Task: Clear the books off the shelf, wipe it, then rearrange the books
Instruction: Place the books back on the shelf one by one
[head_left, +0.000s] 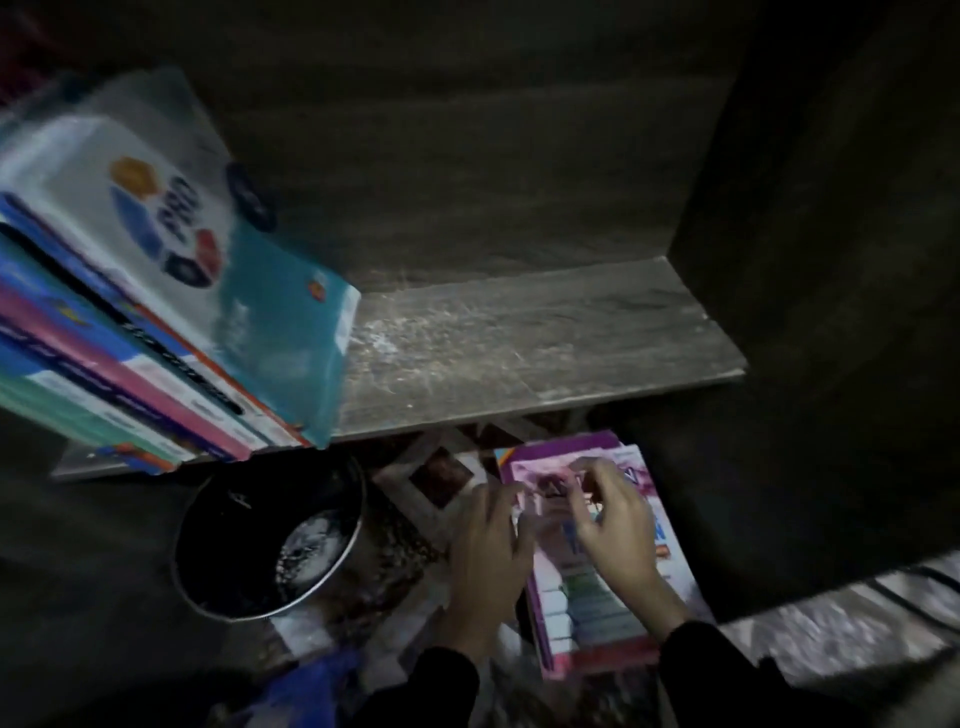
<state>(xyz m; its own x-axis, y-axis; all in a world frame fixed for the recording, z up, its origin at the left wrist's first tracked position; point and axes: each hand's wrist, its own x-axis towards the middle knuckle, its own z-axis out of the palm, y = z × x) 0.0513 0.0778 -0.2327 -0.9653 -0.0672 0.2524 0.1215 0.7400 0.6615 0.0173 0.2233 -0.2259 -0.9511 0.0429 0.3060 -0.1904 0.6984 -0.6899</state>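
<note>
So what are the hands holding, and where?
Cannot tell. The left hand is at the book, on its left edge; the right hand curls over its cover.

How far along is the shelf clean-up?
Part cleared: the shelf is bare on the right but dusty, unwiped. In hand: left hand and right hand are at a pink book on the floor. Left: the leaning books to remove, wiping, rearranging.
</note>
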